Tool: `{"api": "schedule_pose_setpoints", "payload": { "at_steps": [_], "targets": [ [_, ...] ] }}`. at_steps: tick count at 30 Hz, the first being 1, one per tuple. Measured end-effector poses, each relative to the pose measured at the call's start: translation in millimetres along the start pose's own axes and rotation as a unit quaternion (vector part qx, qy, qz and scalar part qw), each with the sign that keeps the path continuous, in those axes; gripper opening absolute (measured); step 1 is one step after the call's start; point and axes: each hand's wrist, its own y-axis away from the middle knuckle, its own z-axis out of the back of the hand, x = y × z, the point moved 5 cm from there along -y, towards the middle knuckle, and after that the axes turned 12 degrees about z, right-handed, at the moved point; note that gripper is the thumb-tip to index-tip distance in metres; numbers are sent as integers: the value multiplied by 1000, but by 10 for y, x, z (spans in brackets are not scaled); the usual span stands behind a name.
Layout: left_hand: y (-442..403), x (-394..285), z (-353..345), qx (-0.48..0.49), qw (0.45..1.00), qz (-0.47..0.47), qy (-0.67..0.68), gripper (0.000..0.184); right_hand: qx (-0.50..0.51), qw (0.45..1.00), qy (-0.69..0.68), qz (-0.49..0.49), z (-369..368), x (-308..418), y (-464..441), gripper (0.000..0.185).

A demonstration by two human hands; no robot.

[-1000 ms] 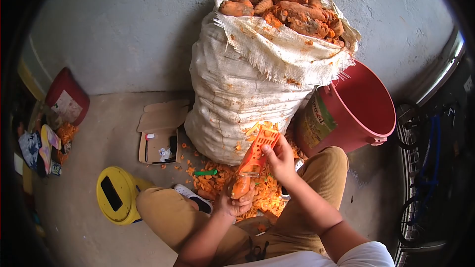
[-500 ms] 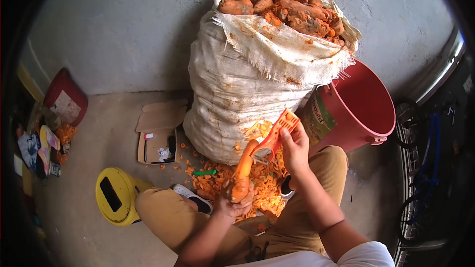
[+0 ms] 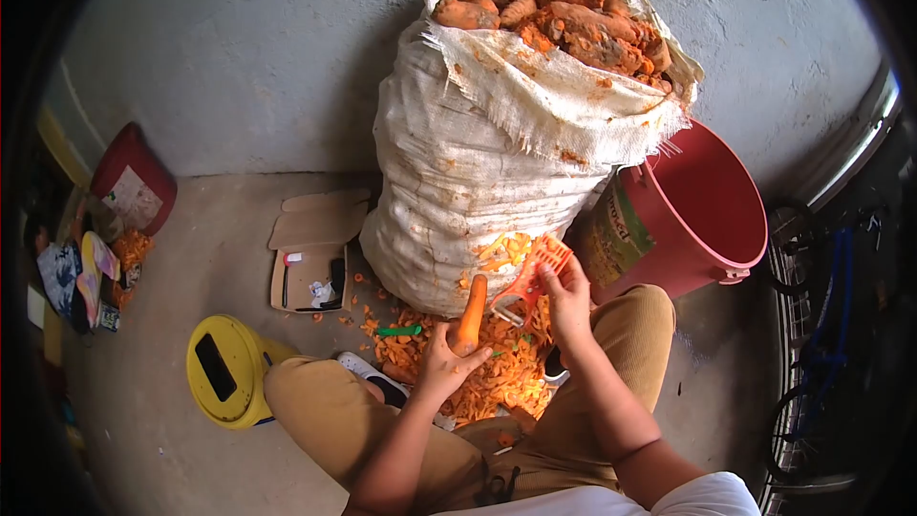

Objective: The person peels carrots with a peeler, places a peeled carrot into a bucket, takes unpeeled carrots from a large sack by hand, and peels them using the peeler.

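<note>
An orange carrot (image 3: 469, 317) stands nearly upright in my left hand (image 3: 445, 363), whose fingers wrap its thick lower end. My right hand (image 3: 567, 298) grips an orange-red peeler (image 3: 537, 275) by its slotted handle. The peeler's blade end points down and left, a short way right of the carrot and apart from it. Below both hands, a heap of orange peelings (image 3: 497, 373) covers the floor between my legs. Behind them rises a big white woven sack (image 3: 458, 162), its open top full of rough, soiled carrots (image 3: 592, 29). More peelings cling to the sack's front.
Right of the sack leans a red bucket (image 3: 702, 201). A yellow tub (image 3: 224, 373) with a dark phone-like slab on its lid stands left of my knee. An open cardboard box (image 3: 310, 277) holds small items. A green-handled tool (image 3: 398, 331) lies by the peelings. A bicycle (image 3: 821, 325) is far right.
The peeler has come away from the carrot and dropped slightly to the right. My left hand has turned the carrot more upright, changing its grip. The view has shifted a little.
</note>
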Motion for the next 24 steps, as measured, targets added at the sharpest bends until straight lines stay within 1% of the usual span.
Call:
{"api": "schedule_pose_setpoints", "payload": {
  "at_steps": [3, 5, 6, 9, 11, 12, 15, 16, 17, 18, 19, 20, 21, 23, 24],
  "targets": [
    [31, 15, 12, -50, 994, -19, -91, 66, 14, 999, 44, 24, -70, -199, 93, 17],
    [51, 17, 22, -86, 982, -75, -149, 59, 5, 999, 53, 11, -112, -268, 151, 15],
    [64, 5, 27, -103, 973, -103, -178, 56, 3, 997, 73, 21, -129, -282, 164, 15],
    [110, -61, 47, -134, 948, -165, -236, 50, 2, 990, 134, 36, -148, -349, 198, 15],
    [136, -79, 30, -131, 940, -174, -264, 50, 12, 984, 174, 31, -168, -406, 212, 15],
    [142, -88, 23, -130, 935, -179, -278, 51, 22, 985, 172, 13, -216, -359, 235, 20],
    [-52, 163, -11, -123, 967, -141, -170, 54, -30, 998, -17, -57, -276, -648, 303, 17],
    [-94, 234, -16, -159, 957, -197, -141, 53, -42, 998, 30, -47, -283, -863, 351, 16],
    [-78, 239, -39, -165, 958, -191, -139, 52, -31, 989, 57, -130, -273, -943, 398, 16],
    [-98, 211, -64, -177, 956, -188, -136, 51, -75, 982, -28, -172, -281, -990, 413, 15],
    [-118, 190, -69, -191, 955, -182, -134, 50, -117, 963, -113, -216, -305, -1049, 439, 15],
    [-116, 170, -39, -204, 956, -171, -127, 47, -81, 955, -128, -256, -282, -1115, 457, 16],
    [-138, 218, -2, -203, 958, -176, -105, 47, -85, 939, -170, -287, -339, -1000, 466, 18],
    [-236, 305, 21, -198, 960, -192, -53, 47, -58, 902, -291, -314, -346, -1041, 482, 22],
    [-237, 284, 6, -164, 971, -173, 2, 49, -50, 898, -291, -325, -352, -1025, 478, 23]
  ]
}}
